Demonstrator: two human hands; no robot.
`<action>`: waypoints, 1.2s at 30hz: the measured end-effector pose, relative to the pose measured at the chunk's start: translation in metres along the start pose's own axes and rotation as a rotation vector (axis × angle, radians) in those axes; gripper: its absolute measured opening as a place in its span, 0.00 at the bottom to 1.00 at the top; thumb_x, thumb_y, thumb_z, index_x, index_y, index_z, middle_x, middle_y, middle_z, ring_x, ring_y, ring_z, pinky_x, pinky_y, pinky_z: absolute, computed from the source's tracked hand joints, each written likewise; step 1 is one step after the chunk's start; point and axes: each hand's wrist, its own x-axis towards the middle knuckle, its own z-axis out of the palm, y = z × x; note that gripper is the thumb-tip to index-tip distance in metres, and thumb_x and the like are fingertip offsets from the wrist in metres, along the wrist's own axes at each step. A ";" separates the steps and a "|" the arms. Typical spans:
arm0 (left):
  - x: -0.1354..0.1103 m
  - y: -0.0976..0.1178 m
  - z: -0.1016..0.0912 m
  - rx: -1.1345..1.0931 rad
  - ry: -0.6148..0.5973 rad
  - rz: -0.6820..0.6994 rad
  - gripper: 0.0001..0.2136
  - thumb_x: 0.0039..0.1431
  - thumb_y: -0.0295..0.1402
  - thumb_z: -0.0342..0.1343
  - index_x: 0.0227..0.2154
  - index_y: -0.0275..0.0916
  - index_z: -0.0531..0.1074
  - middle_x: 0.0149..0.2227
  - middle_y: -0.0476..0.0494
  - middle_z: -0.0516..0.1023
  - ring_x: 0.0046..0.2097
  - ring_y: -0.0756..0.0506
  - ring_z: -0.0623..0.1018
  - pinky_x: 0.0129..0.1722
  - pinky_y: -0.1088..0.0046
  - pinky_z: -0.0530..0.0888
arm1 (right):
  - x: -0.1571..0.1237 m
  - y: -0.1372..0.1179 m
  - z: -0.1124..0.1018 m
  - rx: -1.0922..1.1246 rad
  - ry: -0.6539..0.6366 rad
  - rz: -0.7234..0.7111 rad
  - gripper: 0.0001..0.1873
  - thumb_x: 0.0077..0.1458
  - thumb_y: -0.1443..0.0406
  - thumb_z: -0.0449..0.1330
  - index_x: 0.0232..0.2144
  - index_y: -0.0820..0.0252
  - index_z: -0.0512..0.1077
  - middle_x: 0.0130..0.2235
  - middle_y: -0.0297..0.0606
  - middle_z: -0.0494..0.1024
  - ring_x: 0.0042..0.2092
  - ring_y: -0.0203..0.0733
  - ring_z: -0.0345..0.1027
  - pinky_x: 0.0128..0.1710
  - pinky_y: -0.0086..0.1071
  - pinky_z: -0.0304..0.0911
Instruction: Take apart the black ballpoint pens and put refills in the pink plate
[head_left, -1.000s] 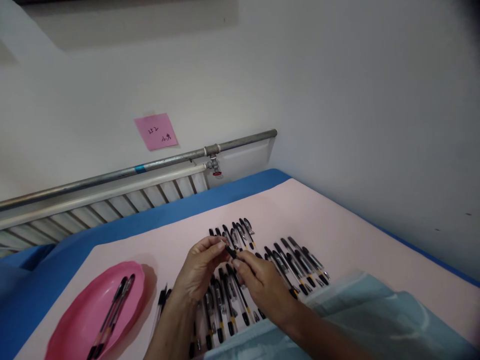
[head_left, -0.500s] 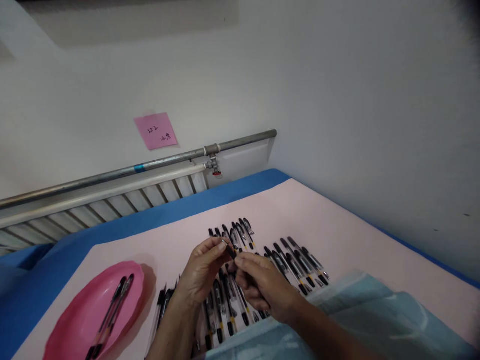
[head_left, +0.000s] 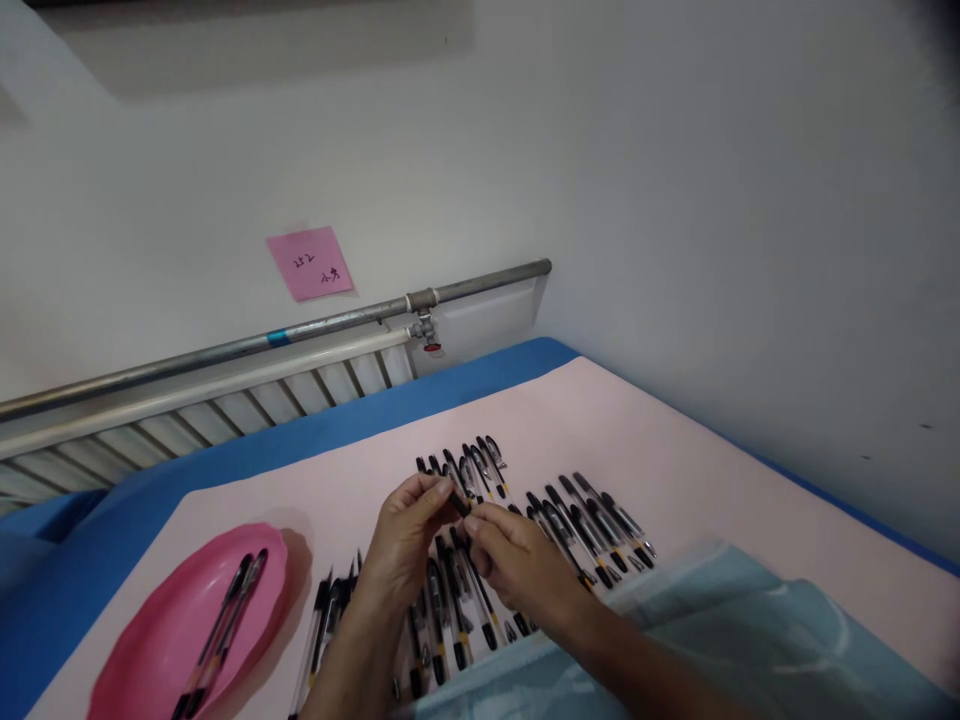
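Observation:
My left hand (head_left: 409, 535) pinches one end of a short black pen part (head_left: 460, 503) between thumb and forefinger. My right hand (head_left: 517, 565) grips its other end, so the two hands almost meet. Most of the piece is covered by fingers, and I cannot see what is at its ends. Below and around both hands lie many clear-barrelled pens (head_left: 456, 600) with black ends and yellow bands, some with small silver tips beside them. Another group of pens (head_left: 592, 525) rests to the right of my right hand, and a few more (head_left: 480, 468) lie just beyond the fingers.
A pink dish (head_left: 169, 615) at the left holds pens (head_left: 225, 630). Pale pink sheeting (head_left: 570, 420) covers the blue-edged table. Behind run a radiator (head_left: 247, 410), a metal pipe (head_left: 330, 322) and a valve (head_left: 429, 335). Light blue fabric (head_left: 735, 620) hangs over the near edge.
A shiny tip that showed at my left fingertips is now out of sight. My right hand has shifted slightly left, its lower fingers tucked in more. The pens on the table lie as before.

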 end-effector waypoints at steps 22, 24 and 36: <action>0.001 -0.003 0.003 -0.005 0.023 -0.055 0.13 0.44 0.41 0.60 0.30 0.35 0.72 0.31 0.44 0.75 0.31 0.50 0.73 0.32 0.73 0.67 | 0.002 0.002 -0.001 -0.122 0.063 -0.117 0.13 0.54 0.62 0.47 0.19 0.59 0.60 0.18 0.28 0.62 0.21 0.31 0.55 0.21 0.25 0.50; 0.001 -0.005 0.002 0.057 0.057 -0.026 0.12 0.41 0.39 0.62 0.22 0.34 0.70 0.24 0.47 0.73 0.27 0.52 0.71 0.30 0.75 0.66 | 0.001 0.002 -0.001 -0.139 0.064 -0.117 0.13 0.54 0.62 0.47 0.20 0.59 0.61 0.18 0.28 0.62 0.21 0.31 0.55 0.21 0.24 0.50; 0.001 -0.001 0.001 0.002 0.016 -0.067 0.12 0.42 0.40 0.61 0.26 0.35 0.72 0.28 0.46 0.74 0.29 0.51 0.72 0.32 0.74 0.67 | 0.001 0.002 -0.001 -0.129 0.089 -0.118 0.14 0.54 0.63 0.47 0.18 0.59 0.59 0.18 0.28 0.61 0.22 0.31 0.56 0.21 0.25 0.51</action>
